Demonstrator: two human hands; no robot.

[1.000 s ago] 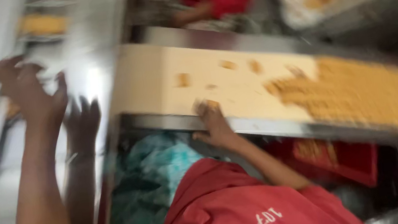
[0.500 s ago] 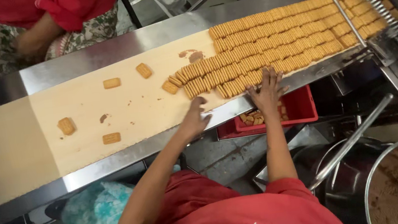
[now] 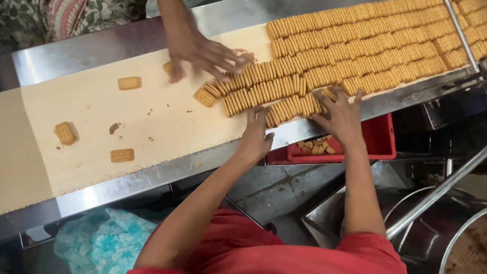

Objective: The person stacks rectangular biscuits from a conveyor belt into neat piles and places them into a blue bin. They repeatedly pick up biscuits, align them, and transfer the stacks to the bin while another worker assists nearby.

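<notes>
Biscuits: many tan biscuits (image 3: 369, 47) stand on edge in long rows, packed tight, from the middle out to 3 o'clock on the belt.
Belt: a pale belt (image 3: 87, 125) with shiny metal sides runs from 9 o'clock to 3 o'clock.
Red tray: a red tray (image 3: 374, 139) sits under the belt edge near 5 o'clock, with a few biscuits inside.
Other person's hand: a hand (image 3: 205, 52) reaches in from 12 o'clock, fingers spread on the end of the rows.
Right hand: the right hand (image 3: 340, 116) lies flat, fingers spread wide, pressing the nearest row. It grips nothing.
Left hand: the left hand (image 3: 256, 135) is open too, fingertips touching the end of the nearest row. It grips nothing.
Loose biscuits: single biscuits (image 3: 128, 83) lie flat and well apart toward 9 o'clock.
</notes>
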